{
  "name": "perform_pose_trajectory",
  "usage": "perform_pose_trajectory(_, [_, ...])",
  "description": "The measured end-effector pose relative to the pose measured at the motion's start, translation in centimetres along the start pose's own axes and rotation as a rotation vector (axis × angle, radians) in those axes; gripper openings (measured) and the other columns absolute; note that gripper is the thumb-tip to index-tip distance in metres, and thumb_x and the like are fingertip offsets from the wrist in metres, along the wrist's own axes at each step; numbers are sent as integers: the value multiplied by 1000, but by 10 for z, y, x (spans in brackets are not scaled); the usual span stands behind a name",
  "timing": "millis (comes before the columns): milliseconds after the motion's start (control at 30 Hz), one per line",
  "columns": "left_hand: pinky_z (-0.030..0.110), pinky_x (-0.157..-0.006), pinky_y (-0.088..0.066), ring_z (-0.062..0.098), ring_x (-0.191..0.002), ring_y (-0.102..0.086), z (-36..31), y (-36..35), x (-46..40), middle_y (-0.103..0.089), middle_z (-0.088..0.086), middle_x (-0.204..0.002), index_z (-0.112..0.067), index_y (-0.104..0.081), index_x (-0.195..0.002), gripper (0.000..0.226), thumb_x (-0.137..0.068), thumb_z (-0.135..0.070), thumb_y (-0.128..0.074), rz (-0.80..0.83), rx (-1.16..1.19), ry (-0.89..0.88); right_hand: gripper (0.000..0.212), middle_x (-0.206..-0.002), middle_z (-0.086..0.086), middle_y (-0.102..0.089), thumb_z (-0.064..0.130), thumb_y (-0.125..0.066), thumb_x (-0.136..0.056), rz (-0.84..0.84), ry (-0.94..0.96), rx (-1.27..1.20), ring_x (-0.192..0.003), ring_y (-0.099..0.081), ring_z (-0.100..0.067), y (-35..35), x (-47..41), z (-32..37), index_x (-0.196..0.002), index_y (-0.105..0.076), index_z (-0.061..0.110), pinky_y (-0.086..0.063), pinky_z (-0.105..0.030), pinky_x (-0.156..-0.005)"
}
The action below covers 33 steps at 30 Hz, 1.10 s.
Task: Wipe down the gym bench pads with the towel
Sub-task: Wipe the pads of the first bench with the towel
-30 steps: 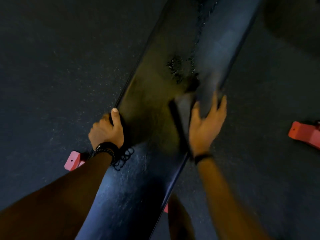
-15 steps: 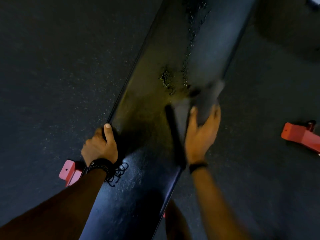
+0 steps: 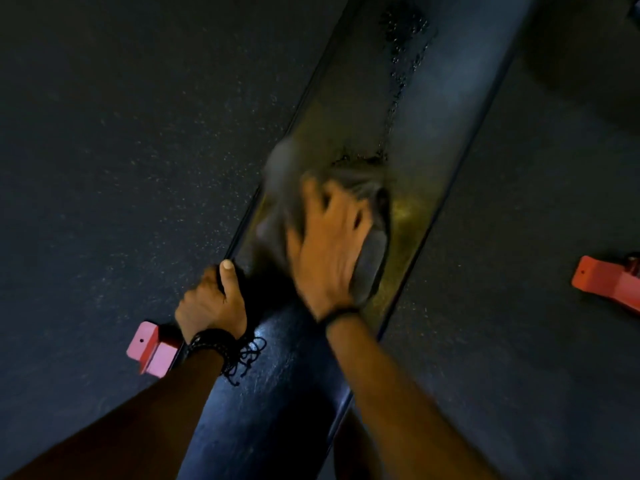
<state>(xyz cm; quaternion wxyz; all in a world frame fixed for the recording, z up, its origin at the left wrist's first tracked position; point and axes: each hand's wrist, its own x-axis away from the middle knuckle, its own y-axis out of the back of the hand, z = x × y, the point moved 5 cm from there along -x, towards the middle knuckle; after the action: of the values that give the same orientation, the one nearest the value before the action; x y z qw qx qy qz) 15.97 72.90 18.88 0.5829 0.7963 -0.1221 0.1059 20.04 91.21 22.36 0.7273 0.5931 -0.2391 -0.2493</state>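
Grey towel [image 3: 349,188], blurred, lies mid-pad on our black bench pad [image 3: 433,109]; our right hand [image 3: 329,244] presses it, fingers seemingly spread. Our left hand [image 3: 211,303] grips the pad's left edge.

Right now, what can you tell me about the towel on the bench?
The towel is a dark grey cloth, bunched and motion-blurred, lying on the black bench pad about midway along it. The right hand presses on it with fingers spread; cloth shows beyond the fingertips and beside the palm. Droplets bead the pad beyond it. The left hand grips the pad's edge, apart from the towel.
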Motion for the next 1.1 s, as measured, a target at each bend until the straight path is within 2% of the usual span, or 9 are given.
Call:
perform_pose_trajectory(100, [40, -65, -36, 43, -75, -61, 2, -1, -1, -64, 30, -78, -4, -65, -99, 71, -91, -54, -16, 30, -23, -9, 65, -135, 0, -49, 52, -60, -80, 191, 231, 18, -125, -48, -24, -5, 102, -19, -140, -44, 34, -30, -54, -110])
perform_pose_trajectory(300, [36, -62, -34, 39, -68, -60, 7, -4, -4, -63, 25, -72, -5, -63, -96, 68, -94, -53, -15, 56, -44, -24, 55, -128, -15, -53, 58, -45, -92, -216, -546, -85, -120, -45, -35, 8, -23, -94, -129, -59, 20, -33, -58, -103])
perform_pose_trajectory(400, [35, -61, -35, 38, -68, -60, 6, -4, -4, -63, 22, -72, -7, -63, -96, 67, -94, -53, -14, 69, -44, -24, 59, -136, -10, -51, 59, -43, -94, -124, -239, 21, -124, -46, -32, 2, -70, -26, -142, -46, 26, -32, -57, -107])
perform_pose_trajectory(533, [38, -64, -45, 37, -70, -62, 9, -6, -6, -63, 21, -73, -9, -61, -101, 77, -94, -61, -5, 101, -75, -11, 75, -136, -3, -47, 50, -67, -79, 142, 454, 51, -125, -44, -25, -4, 52, -1, -146, -39, 30, -27, -57, -112])
perform_pose_trajectory(600, [36, -62, -41, 34, -67, -60, 9, -6, -5, -62, 17, -70, -10, -59, -98, 78, -89, -62, -1, 113, -78, -11, 67, -126, 0, -49, 45, -69, -73, 123, 442, 64, -117, -46, -24, 2, 73, -41, -135, -50, 31, -31, -58, -106])
perform_pose_trajectory(767, [35, -60, -36, 34, -64, -60, 9, -7, -6, -60, 15, -66, -10, -60, -94, 79, -88, -63, -2, 119, -74, -9, 54, -120, -14, -59, 59, -44, -95, -173, -273, 50, -115, -52, -36, 6, -58, -65, -127, -60, 18, -32, -61, -105])
perform_pose_trajectory(833, [34, -59, -36, 34, -64, -60, 9, -6, -6, -61, 16, -66, -10, -60, -92, 77, -89, -62, -3, 116, -74, -4, 54, -126, -12, -57, 58, -44, -96, -147, -156, 18, -118, -51, -34, 1, -69, -29, -133, -56, 21, -30, -59, -108])
perform_pose_trajectory(1000, [35, -59, -39, 32, -62, -58, 9, -4, -6, -54, 10, -62, -12, -57, -93, 71, -93, -60, -5, 162, -81, 28, 63, -128, -2, -48, 46, -62, -79, 128, 557, 47, -119, -50, -27, -2, 54, -24, -138, -46, 30, -27, -57, -111])
perform_pose_trajectory(1100, [33, -58, -34, 24, -57, -45, 9, -5, -6, -42, 2, -59, -12, -59, -95, 68, -91, -59, -9, 182, -72, 43, 49, -119, -9, -56, 45, -60, -86, 52, 444, 44, -115, -50, -31, -1, 2, -49, -130, -53, 23, -23, -60, -112])
